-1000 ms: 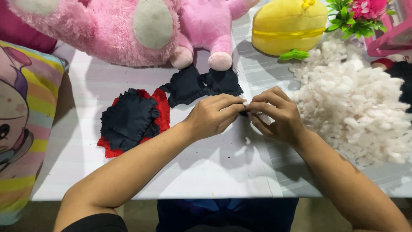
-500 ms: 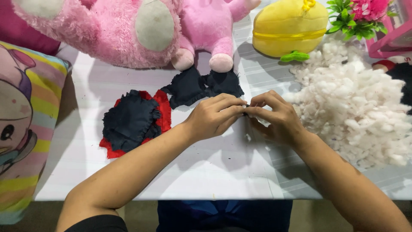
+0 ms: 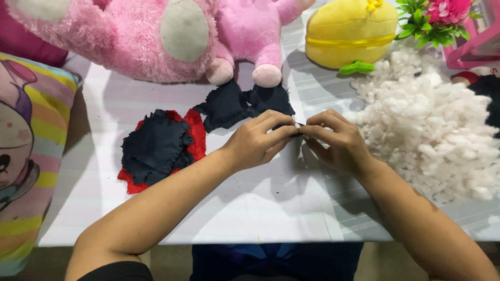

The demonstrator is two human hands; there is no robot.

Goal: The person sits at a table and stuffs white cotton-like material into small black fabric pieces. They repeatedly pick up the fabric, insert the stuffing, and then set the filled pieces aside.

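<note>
Overhead, the view looks down on a white table (image 3: pixel 172 208) covered in a pale sheet with faint stripes, its near edge running across the bottom of the frame with a dark blue garment showing beneath it. Both hands meet just right of the table's middle: the left hand (image 3: pixel 258 140) and the right hand (image 3: pixel 333 140) are curled narrow, fingertips pinched together on something very small and dark between them, too tiny to make out for certain. Just beyond the knuckles lies a dark navy fabric piece (image 3: pixel 242 104) with frayed edges, and to the left of the left forearm sits a second navy patch (image 3: pixel 153 145) lying on top of a red fabric piece (image 3: pixel 195 132), whose edge shows around it. To the right of the right hand, close by, a big heap of white stuffing (image 3: pixel 432 125) spreads over the table. Along the far edge rest a large fuzzy pink plush toy (image 3: pixel 114 36), a smaller pink plush (image 3: pixel 250 36) with its feet toward the person, and a yellow plush (image 3: pixel 351 34). Green artificial leaves with a pink flower (image 3: pixel 442 15) stand in the far right corner. At the left edge leans a striped pastel cushion (image 3: pixel 26 156).
</note>
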